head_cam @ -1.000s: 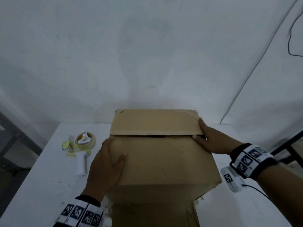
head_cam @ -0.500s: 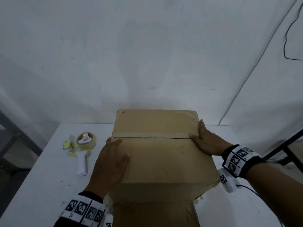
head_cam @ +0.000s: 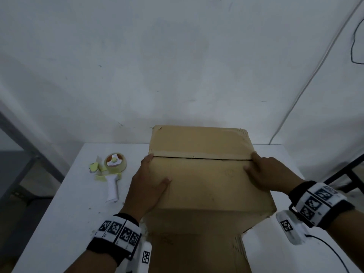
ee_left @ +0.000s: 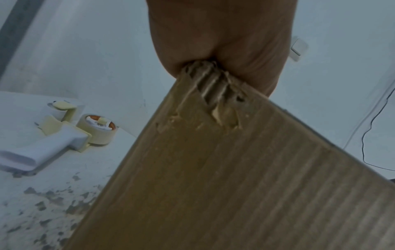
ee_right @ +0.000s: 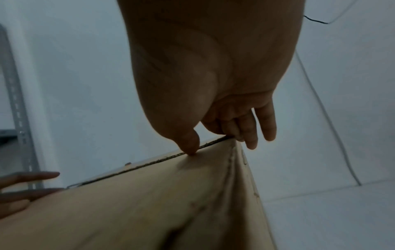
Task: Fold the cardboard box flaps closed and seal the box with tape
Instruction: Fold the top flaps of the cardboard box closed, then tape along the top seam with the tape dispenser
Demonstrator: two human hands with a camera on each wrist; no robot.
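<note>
The brown cardboard box [head_cam: 204, 186] stands on the white table [head_cam: 65, 209] with its two top flaps folded down, meeting at a thin dark seam [head_cam: 201, 158]. My left hand [head_cam: 149, 186] lies flat on the near flap's left side, fingertips close to the seam. In the left wrist view the palm [ee_left: 222, 42] presses a torn box corner [ee_left: 213, 94]. My right hand [head_cam: 269, 174] rests on the seam's right end. Its thumb [ee_right: 190, 147] presses the near flap while its fingers [ee_right: 265, 125] reach past the box's edge. A tape dispenser [head_cam: 114, 174] lies left of the box.
The box nearly touches the white wall behind [head_cam: 177, 66]. A grey metal rack [head_cam: 27, 146] stands left of the table and a dark frame [head_cam: 352, 172] at the right. A cable [head_cam: 295, 99] runs down the wall. Cardboard crumbs [ee_left: 49, 208] dot the tabletop.
The gap between the flaps has closed to a thin line. My left hand slid forward toward the seam, and my right hand shifted from the far flap's edge onto the seam's right end.
</note>
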